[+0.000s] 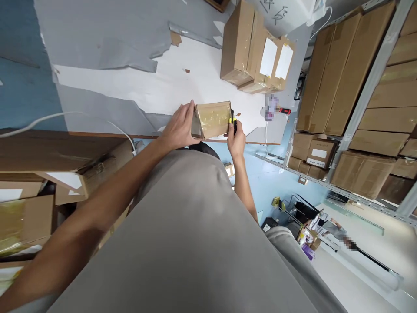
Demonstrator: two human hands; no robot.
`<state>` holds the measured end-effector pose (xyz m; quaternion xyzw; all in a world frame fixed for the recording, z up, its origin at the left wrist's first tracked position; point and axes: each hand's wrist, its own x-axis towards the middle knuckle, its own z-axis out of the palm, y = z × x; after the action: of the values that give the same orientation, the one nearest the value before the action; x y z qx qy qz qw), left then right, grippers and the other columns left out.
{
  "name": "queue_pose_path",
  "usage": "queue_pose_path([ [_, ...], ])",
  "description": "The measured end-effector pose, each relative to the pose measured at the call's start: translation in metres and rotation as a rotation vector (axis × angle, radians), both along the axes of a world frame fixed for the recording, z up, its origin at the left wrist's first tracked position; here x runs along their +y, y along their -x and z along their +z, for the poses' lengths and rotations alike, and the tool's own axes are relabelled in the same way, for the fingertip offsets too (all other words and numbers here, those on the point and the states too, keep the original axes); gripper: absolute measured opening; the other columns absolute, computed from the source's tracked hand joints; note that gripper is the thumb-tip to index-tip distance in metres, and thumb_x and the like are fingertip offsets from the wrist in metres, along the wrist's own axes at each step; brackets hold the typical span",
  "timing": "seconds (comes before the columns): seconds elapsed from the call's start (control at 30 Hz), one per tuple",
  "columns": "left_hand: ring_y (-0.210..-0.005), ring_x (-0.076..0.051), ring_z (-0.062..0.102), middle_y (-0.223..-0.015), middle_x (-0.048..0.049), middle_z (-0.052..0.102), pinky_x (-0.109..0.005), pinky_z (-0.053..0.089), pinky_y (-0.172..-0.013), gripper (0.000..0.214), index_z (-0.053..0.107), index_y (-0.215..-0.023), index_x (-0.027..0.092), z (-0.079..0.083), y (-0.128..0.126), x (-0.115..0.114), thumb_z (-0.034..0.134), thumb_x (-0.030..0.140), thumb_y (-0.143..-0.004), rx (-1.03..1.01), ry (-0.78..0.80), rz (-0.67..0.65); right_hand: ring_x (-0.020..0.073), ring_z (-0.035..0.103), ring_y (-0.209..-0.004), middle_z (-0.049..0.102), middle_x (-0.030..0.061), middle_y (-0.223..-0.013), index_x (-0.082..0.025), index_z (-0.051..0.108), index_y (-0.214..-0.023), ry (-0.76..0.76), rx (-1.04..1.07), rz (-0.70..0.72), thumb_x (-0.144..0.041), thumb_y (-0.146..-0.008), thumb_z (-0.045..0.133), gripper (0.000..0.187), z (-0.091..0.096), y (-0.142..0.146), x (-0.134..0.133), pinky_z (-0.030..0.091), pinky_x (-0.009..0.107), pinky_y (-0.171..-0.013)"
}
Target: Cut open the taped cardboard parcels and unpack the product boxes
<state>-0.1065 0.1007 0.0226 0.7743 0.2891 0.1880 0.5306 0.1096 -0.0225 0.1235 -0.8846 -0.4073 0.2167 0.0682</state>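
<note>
A small cardboard box (213, 119) with shiny clear tape across its upper face lies near the front edge of the table. My left hand (179, 126) grips its left end, the fingers at the far corner and the thumb at the near one. In my right hand (236, 140) is a black and yellow utility knife (233, 124), held upright against the right end of the box. The box and the knife hide the blade, so I cannot tell how far it is out.
Taped cardboard boxes (239, 48) with white labels stand at the table's back right. A red and black handled tool (285, 111) lies at the right edge. Torn grey covering (107, 39) lies over the white tabletop. Shelves of cartons (339, 74) rise on the right; more cartons (29, 217) are at lower left.
</note>
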Motion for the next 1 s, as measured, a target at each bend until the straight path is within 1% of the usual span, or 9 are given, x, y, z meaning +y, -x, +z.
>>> queue_pose_path([
  [0.1,-0.178,-0.056,0.036,-0.187,-0.0253,0.043,-0.075,0.025,-0.151,0.138,0.023,-0.194,0.025,0.022,0.003,0.004,0.099,0.06,-0.084,0.024,-0.076,-0.015,0.0217,0.088,-0.092,0.087,0.0101,-0.121,-0.023,0.059,-0.161,-0.019,0.13,-0.128,-0.054,-0.131,0.02,0.058,0.004,-0.001,0.004,0.067,0.036,-0.097],
  [0.17,-0.178,-0.059,0.03,-0.189,-0.0203,0.042,-0.085,0.022,-0.148,0.136,0.028,-0.193,0.032,0.026,0.001,0.004,0.1,0.054,-0.08,0.058,-0.083,-0.021,0.0213,0.088,-0.092,0.087,0.012,-0.127,-0.022,0.06,-0.161,-0.038,0.18,-0.157,-0.056,-0.131,0.024,0.058,0.004,-0.002,0.006,0.068,0.036,-0.096],
  [0.27,-0.179,-0.062,0.023,-0.189,-0.0175,0.042,-0.093,0.015,-0.146,0.125,0.043,-0.186,0.036,0.017,-0.007,0.0,0.101,0.053,-0.077,0.126,-0.041,-0.034,0.0211,0.089,-0.098,0.085,0.0143,-0.136,-0.021,0.059,-0.166,-0.021,0.234,-0.112,-0.062,-0.131,0.026,0.063,-0.003,0.0,0.004,0.069,0.035,-0.095],
  [0.33,-0.18,-0.061,0.026,-0.188,-0.018,0.043,-0.088,0.01,-0.149,0.111,0.054,-0.18,0.034,0.006,-0.012,-0.002,0.098,0.06,-0.082,0.157,-0.027,-0.039,0.0211,0.089,-0.102,0.084,0.0147,-0.144,-0.022,0.057,-0.17,0.014,0.275,-0.048,-0.065,-0.13,0.025,0.067,-0.01,0.004,0.002,0.069,0.034,-0.096],
  [0.4,-0.18,-0.059,0.028,-0.188,-0.0181,0.044,-0.083,0.006,-0.151,0.105,0.058,-0.177,0.034,-0.002,-0.014,-0.005,0.097,0.064,-0.084,0.184,-0.036,-0.039,0.0223,0.089,-0.106,0.083,0.0149,-0.148,-0.023,0.055,-0.174,0.045,0.306,0.008,-0.063,-0.131,0.026,0.066,-0.016,0.009,-0.001,0.07,0.036,-0.101],
  [0.57,-0.184,-0.054,0.026,-0.19,-0.0145,0.046,-0.083,0.007,-0.151,0.103,0.053,-0.181,0.042,-0.002,-0.011,-0.014,0.092,0.072,-0.091,0.257,-0.066,-0.013,0.0257,0.088,-0.124,0.086,0.0149,-0.146,-0.021,0.052,-0.18,0.13,0.347,0.087,-0.05,-0.131,0.033,0.06,-0.02,0.02,0.0,0.066,0.043,-0.119],
  [0.73,-0.186,-0.052,0.026,-0.191,-0.0124,0.047,-0.083,0.007,-0.151,0.099,0.05,-0.184,0.046,0.003,-0.009,-0.017,0.082,0.08,-0.097,0.294,-0.077,0.0,0.0312,0.082,-0.141,0.079,0.0158,-0.163,-0.024,0.053,-0.18,0.187,0.363,0.172,-0.047,-0.131,0.035,0.057,-0.02,0.02,0.014,0.064,0.049,-0.124],
  [0.8,-0.186,-0.052,0.026,-0.192,-0.0117,0.046,-0.083,0.007,-0.151,0.096,0.05,-0.184,0.046,0.003,-0.01,-0.017,0.08,0.079,-0.099,0.306,-0.073,0.006,0.0337,0.082,-0.14,0.08,0.0172,-0.162,-0.023,0.051,-0.181,0.24,0.337,0.205,-0.046,-0.131,0.038,0.057,-0.02,0.02,0.02,0.064,0.051,-0.123],
  [1.0,-0.187,-0.051,0.023,-0.193,-0.0088,0.047,-0.083,0.007,-0.151,0.092,0.053,-0.182,0.047,0.002,-0.012,-0.016,0.081,0.077,-0.099,0.313,-0.031,0.03,0.0361,0.084,-0.131,0.085,0.0222,-0.141,-0.016,0.042,-0.188,0.333,0.248,0.255,-0.029,-0.128,0.044,0.061,-0.024,0.033,0.031,0.064,0.055,-0.122],
])
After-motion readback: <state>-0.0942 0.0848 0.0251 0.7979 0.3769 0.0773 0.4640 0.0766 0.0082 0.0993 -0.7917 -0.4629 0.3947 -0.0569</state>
